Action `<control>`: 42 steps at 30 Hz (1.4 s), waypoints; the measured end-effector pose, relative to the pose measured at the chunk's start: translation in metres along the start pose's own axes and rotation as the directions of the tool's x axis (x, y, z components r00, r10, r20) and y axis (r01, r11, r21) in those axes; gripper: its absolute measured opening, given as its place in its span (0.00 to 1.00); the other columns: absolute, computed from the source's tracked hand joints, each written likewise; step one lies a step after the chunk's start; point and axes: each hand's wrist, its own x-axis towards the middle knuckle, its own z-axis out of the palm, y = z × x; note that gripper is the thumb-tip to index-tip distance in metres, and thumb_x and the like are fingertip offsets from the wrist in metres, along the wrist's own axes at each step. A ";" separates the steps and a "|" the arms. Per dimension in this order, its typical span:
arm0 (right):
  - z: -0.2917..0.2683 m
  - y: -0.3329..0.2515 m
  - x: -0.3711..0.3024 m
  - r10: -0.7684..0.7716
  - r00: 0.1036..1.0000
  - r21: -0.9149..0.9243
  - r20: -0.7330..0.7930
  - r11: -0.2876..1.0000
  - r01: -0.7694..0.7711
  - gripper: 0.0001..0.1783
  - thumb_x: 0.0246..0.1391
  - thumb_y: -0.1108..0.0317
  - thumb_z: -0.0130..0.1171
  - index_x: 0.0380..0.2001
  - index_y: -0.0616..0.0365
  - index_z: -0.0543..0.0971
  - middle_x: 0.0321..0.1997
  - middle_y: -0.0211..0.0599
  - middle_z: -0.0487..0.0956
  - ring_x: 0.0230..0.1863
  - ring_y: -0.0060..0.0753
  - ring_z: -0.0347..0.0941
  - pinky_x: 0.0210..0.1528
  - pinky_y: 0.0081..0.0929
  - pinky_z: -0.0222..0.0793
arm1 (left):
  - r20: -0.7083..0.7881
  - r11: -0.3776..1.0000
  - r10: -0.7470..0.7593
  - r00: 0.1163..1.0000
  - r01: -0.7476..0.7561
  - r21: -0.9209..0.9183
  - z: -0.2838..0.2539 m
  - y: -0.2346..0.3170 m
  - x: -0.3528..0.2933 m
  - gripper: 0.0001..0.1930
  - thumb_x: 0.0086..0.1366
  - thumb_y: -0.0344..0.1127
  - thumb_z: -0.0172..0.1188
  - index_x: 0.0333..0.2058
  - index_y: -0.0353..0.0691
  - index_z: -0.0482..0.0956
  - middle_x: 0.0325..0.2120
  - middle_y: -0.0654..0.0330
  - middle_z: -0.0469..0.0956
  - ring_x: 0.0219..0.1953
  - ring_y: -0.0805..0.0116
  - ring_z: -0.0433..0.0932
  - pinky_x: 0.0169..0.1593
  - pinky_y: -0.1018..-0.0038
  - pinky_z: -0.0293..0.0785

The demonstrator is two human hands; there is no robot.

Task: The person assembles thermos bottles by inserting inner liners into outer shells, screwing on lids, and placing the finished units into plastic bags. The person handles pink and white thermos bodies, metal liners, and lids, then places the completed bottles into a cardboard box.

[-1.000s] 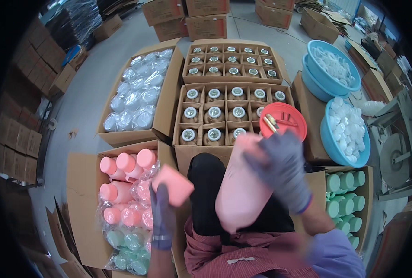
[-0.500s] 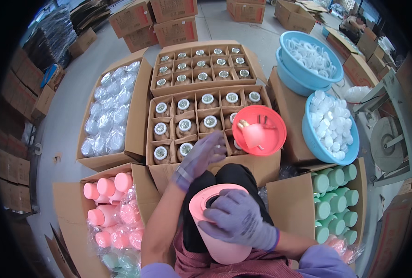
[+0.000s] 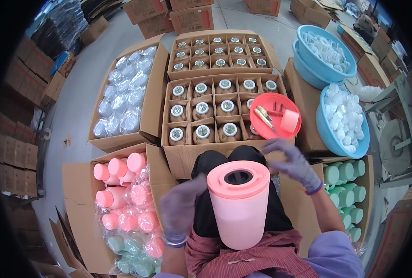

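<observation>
A pink cylindrical container (image 3: 240,217) stands between my thighs on my lap, with a coral ring-shaped top (image 3: 257,183) around a dark round opening. My left hand (image 3: 180,206), gloved in grey-purple, is beside its left side, apart from it and smeared by motion. Off to the right, my gloved right hand (image 3: 291,162) is raised with its fingers apart and nothing in them. Just beyond that hand lies a red round tray (image 3: 276,130) on the divided carton. The tray holds a small pink cylindrical piece (image 3: 289,121) and a few slim tools (image 3: 264,114).
Divided cartons (image 3: 187,153) of silver-topped bottles stand ahead. Clear-wrapped items fill a carton (image 3: 150,106) at left. Pink-capped bottles (image 3: 118,167) are near left, green ones (image 3: 347,198) near right. Blue basins (image 3: 324,132) of white caps and rings stand at right.
My right hand has left the container and moved right, near the tray. My left hand has drawn back beside the container. The pink piece now sits at the tray's right side.
</observation>
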 end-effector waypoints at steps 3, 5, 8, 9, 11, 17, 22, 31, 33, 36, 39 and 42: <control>0.010 -0.013 0.005 -0.132 0.989 -0.012 0.073 0.991 0.133 0.25 0.46 0.68 0.69 0.51 0.57 0.79 0.59 0.40 0.73 0.62 0.38 0.68 0.66 0.37 0.62 | -0.156 0.991 0.026 0.987 -0.005 0.130 -0.005 -0.006 -0.005 0.21 0.74 0.40 0.47 0.55 0.29 0.76 0.53 0.50 0.78 0.58 0.56 0.74 0.64 0.68 0.66; 0.027 -0.033 0.014 -0.335 0.888 0.051 0.314 0.940 0.337 0.27 0.45 0.69 0.70 0.52 0.57 0.78 0.57 0.39 0.75 0.62 0.37 0.69 0.66 0.35 0.62 | -0.273 0.741 -0.057 0.960 0.224 0.633 0.039 -0.009 0.022 0.22 0.75 0.42 0.44 0.53 0.31 0.78 0.47 0.54 0.82 0.53 0.54 0.78 0.65 0.67 0.65; -0.035 0.036 0.001 0.014 0.991 -0.618 -0.137 0.780 -0.096 0.31 0.44 0.68 0.72 0.55 0.57 0.77 0.60 0.38 0.74 0.65 0.37 0.67 0.68 0.35 0.60 | -0.156 0.990 0.029 0.987 -0.050 -0.135 -0.007 -0.002 -0.017 0.23 0.72 0.45 0.50 0.53 0.30 0.77 0.50 0.53 0.79 0.58 0.57 0.75 0.64 0.69 0.65; -0.026 0.030 0.004 -0.012 0.993 -0.403 -0.119 0.915 -0.037 0.32 0.44 0.68 0.72 0.56 0.57 0.76 0.61 0.38 0.73 0.66 0.37 0.67 0.69 0.36 0.59 | -0.228 0.999 0.017 0.974 -0.027 -0.040 -0.006 0.003 -0.016 0.25 0.70 0.46 0.53 0.55 0.30 0.75 0.51 0.52 0.78 0.59 0.57 0.74 0.65 0.67 0.63; 0.007 -0.005 -0.003 -0.045 0.994 0.086 -0.102 0.995 0.054 0.34 0.44 0.67 0.71 0.58 0.58 0.75 0.63 0.38 0.72 0.67 0.38 0.66 0.70 0.36 0.58 | -0.272 0.970 -0.062 0.960 0.121 0.209 0.004 0.003 -0.005 0.30 0.68 0.48 0.58 0.59 0.30 0.71 0.53 0.52 0.76 0.60 0.56 0.73 0.66 0.65 0.63; 0.033 -0.022 0.011 -0.267 0.950 0.232 0.165 0.946 0.225 0.24 0.55 0.65 0.59 0.56 0.61 0.76 0.60 0.44 0.75 0.65 0.41 0.68 0.68 0.37 0.59 | 0.013 0.739 -0.130 0.991 0.088 0.668 0.003 0.000 0.032 0.34 0.64 0.48 0.62 0.61 0.30 0.69 0.62 0.50 0.68 0.65 0.60 0.65 0.69 0.65 0.58; 0.055 0.011 0.094 -0.126 0.953 -0.085 -0.276 0.991 0.106 0.19 0.68 0.62 0.48 0.53 0.65 0.73 0.43 0.51 0.78 0.45 0.42 0.77 0.49 0.33 0.72 | -0.331 0.906 -0.229 0.915 0.325 0.272 0.026 -0.010 0.097 0.18 0.65 0.33 0.66 0.51 0.32 0.78 0.40 0.65 0.82 0.39 0.80 0.78 0.44 0.80 0.75; 0.060 0.090 0.180 -0.164 0.980 -0.734 0.116 0.650 0.196 0.23 0.55 0.59 0.62 0.55 0.47 0.75 0.44 0.43 0.76 0.49 0.45 0.74 0.47 0.43 0.76 | -0.688 0.850 0.380 0.619 0.059 0.523 -0.040 -0.049 0.139 0.16 0.70 0.37 0.61 0.50 0.32 0.78 0.38 0.65 0.80 0.39 0.80 0.75 0.41 0.79 0.73; 0.069 0.167 0.190 -0.172 0.984 -0.855 -0.046 0.515 0.050 0.26 0.54 0.61 0.64 0.57 0.42 0.73 0.46 0.43 0.75 0.49 0.47 0.75 0.46 0.43 0.76 | -0.710 0.900 0.310 0.632 0.046 0.433 -0.057 -0.057 0.136 0.17 0.72 0.36 0.58 0.53 0.30 0.75 0.42 0.62 0.79 0.42 0.76 0.77 0.44 0.76 0.76; 0.077 0.194 0.187 0.108 0.991 -0.867 -0.082 0.482 -0.125 0.34 0.50 0.62 0.69 0.60 0.37 0.70 0.50 0.44 0.73 0.52 0.51 0.73 0.51 0.48 0.74 | -0.432 0.664 0.448 0.783 0.033 0.747 -0.080 -0.074 0.127 0.18 0.73 0.33 0.55 0.57 0.31 0.71 0.48 0.56 0.77 0.47 0.69 0.77 0.50 0.73 0.77; 0.066 0.201 0.189 0.006 0.998 -0.839 -0.057 0.542 -0.051 0.43 0.41 0.58 0.75 0.62 0.38 0.67 0.51 0.46 0.71 0.56 0.54 0.70 0.55 0.51 0.71 | -0.062 0.233 0.520 0.852 -0.072 0.970 -0.108 -0.091 0.122 0.20 0.73 0.29 0.52 0.62 0.33 0.67 0.54 0.52 0.73 0.53 0.63 0.77 0.55 0.70 0.77; 0.062 0.151 0.186 -0.134 0.975 -0.808 -0.179 0.585 -0.068 0.46 0.39 0.57 0.76 0.64 0.42 0.66 0.50 0.46 0.71 0.53 0.54 0.70 0.54 0.50 0.70 | -0.132 0.605 0.265 0.955 -0.058 0.794 -0.110 -0.088 0.132 0.22 0.73 0.37 0.54 0.62 0.38 0.67 0.56 0.54 0.72 0.58 0.61 0.73 0.56 0.58 0.76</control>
